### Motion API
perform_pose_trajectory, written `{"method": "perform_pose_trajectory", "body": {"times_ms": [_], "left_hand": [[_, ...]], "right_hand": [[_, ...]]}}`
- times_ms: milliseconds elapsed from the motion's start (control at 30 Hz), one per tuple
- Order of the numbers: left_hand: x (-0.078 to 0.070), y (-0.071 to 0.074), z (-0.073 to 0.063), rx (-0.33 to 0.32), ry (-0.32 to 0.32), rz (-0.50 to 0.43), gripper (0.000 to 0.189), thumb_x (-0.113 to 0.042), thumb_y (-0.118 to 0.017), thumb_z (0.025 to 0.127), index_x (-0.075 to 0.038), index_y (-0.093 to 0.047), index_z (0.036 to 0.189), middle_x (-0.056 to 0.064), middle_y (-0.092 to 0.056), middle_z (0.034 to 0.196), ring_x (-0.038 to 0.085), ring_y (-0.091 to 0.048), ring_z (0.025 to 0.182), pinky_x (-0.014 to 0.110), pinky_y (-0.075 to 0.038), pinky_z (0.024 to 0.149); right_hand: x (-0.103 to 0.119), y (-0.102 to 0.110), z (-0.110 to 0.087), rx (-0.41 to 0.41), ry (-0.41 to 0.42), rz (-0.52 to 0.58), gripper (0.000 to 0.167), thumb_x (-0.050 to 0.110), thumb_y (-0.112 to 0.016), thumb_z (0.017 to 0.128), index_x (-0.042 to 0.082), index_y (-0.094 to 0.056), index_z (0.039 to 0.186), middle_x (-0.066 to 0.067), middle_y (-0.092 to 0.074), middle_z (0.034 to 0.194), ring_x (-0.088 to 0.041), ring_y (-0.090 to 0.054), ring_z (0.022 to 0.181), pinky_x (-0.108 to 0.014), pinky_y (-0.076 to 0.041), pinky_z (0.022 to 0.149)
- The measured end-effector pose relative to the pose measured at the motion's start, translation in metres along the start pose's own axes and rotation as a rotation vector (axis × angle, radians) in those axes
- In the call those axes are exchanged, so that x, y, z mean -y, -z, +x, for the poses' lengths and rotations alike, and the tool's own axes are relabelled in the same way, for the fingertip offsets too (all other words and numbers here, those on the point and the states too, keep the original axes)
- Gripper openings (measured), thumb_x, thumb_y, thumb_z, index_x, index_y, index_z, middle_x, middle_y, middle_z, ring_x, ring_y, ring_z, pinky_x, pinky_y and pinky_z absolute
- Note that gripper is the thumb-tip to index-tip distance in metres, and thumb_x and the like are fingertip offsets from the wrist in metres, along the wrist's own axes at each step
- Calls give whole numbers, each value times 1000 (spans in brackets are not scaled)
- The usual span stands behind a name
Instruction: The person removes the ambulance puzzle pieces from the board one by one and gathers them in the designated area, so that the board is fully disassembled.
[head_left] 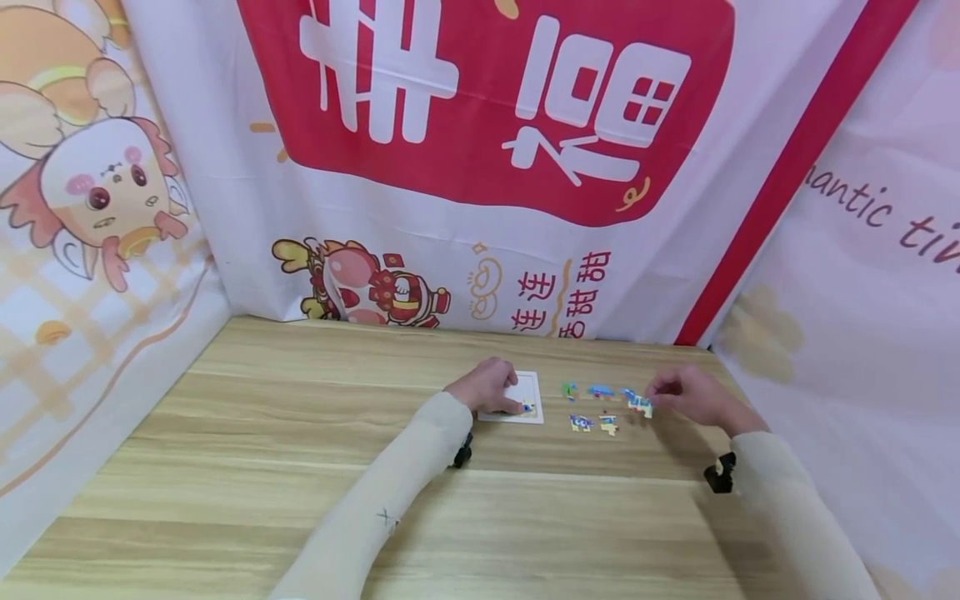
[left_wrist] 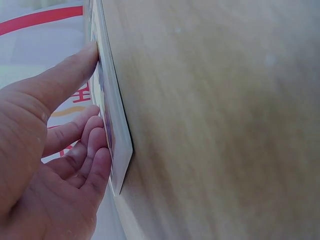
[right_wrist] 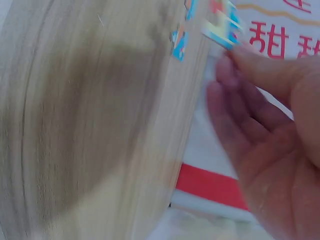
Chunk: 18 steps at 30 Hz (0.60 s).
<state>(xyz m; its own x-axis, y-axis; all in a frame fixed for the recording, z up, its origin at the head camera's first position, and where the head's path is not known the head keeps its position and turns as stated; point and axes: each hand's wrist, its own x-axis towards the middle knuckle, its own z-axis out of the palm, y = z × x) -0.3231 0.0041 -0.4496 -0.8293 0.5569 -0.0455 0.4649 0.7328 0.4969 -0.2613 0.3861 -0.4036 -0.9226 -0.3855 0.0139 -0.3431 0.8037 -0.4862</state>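
Note:
My left hand rests on a white-rimmed puzzle board. In the left wrist view its thumb lies straight against the board's face, and the other fingers bend loosely at the surface. A small coloured patch shows on the board beside the thumb. Off to the right, my right hand pinches a jigsaw piece between thumb and fingertip. Seen from the right wrist, that piece is blue, pale yellow and red, raised over the table.
Several loose jigsaw pieces lie between the hands, among them a green one, a blue one and a purplish one. The wooden table meets a printed cloth at its back edge; more cloth hangs at both sides.

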Motion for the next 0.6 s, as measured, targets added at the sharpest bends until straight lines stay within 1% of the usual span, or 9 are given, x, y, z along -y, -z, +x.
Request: {"method": "perform_pose_trajectory", "body": {"times_ms": [100,167,300,367,500,600], "left_hand": [[-1,-1,0,8,8,-9,52,-33,-89,87,-2,-69,124,8,-68,120,20,-60,111,36,-52,107],[-1,-1,1,13,14,-16,52,-33,-88,87,-2,-68,124,7,-67,119,19,-59,110,36,-52,106],[-2,-1,0,12,14,-13,52,-33,-88,87,-2,-68,124,7,-67,119,19,-60,110,35,-52,106],[-2,-1,0,9,11,-11,51,-33,-88,87,-2,-68,123,7,-67,120,19,-60,110,35,-52,106],[-2,-1,0,9,8,-10,52,-33,-88,88,-1,-68,124,8,-68,120,19,-60,111,35,-52,107],[-1,0,-1,13,7,-8,53,-33,-88,88,-1,-68,125,8,-67,121,19,-59,111,35,-52,107]], "right_hand": [[-4,-1,-3,94,-26,29,8,5,-72,97,8,-79,99,-4,-78,97,-14,-65,91,-23,-55,79],[-6,-3,-3,127,-33,40,8,6,-72,97,8,-79,101,-4,-78,100,-15,-65,94,-23,-56,82],[-10,-9,0,127,-46,34,7,5,-71,98,6,-78,99,-4,-77,97,-15,-63,91,-25,-55,81],[-11,-12,1,123,-75,31,8,4,-69,99,7,-77,99,-3,-76,96,-14,-61,90,-25,-53,81],[-13,-18,4,120,-99,25,9,3,-68,100,5,-77,99,-4,-75,93,-14,-62,88,-25,-54,79],[-14,-21,6,117,-96,6,9,4,-69,99,5,-77,99,-4,-75,92,-14,-62,87,-26,-55,80]]}}
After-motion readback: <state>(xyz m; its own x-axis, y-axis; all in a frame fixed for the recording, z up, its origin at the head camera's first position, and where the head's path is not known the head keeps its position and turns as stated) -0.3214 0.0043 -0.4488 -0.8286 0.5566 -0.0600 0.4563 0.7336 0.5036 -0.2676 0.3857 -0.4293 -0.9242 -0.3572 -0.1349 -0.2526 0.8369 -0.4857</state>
